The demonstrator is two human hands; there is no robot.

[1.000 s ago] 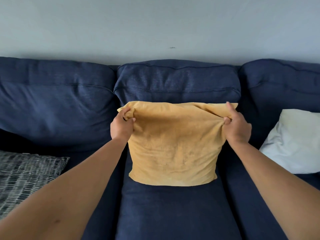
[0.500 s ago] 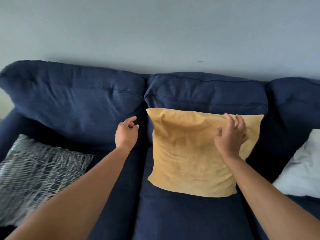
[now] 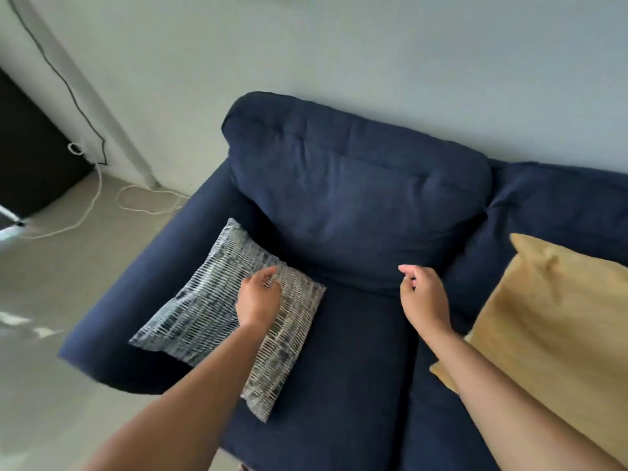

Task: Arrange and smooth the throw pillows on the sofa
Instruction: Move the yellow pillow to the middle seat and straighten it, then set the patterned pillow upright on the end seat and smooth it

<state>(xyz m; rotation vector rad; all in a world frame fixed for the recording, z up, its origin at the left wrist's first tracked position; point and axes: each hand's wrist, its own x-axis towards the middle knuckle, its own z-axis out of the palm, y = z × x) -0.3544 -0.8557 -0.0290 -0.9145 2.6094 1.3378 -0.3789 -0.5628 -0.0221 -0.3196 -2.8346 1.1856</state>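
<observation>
Navy sofa (image 3: 356,212) against a pale wall (image 3: 339,45), seen at a tilt. Grey patterned pillow (image 3: 204,314) flat on the left seat, one edge up against the armrest (image 3: 142,287). Left hand (image 3: 258,297) over that pillow's far corner, fingers loosely curled, nothing pinched; contact with the fabric hard to judge. Right hand (image 3: 423,297) above the bare seat in front of the left back cushion (image 3: 356,198), fingers half curled, empty, apart from both pillows. Yellow pillow (image 3: 557,317) at the right on the next seat, upright and leaning back, partly cut by the frame edge and by the right forearm. White cable (image 3: 102,212) looped on the floor (image 3: 51,283) left of the sofa.
</observation>
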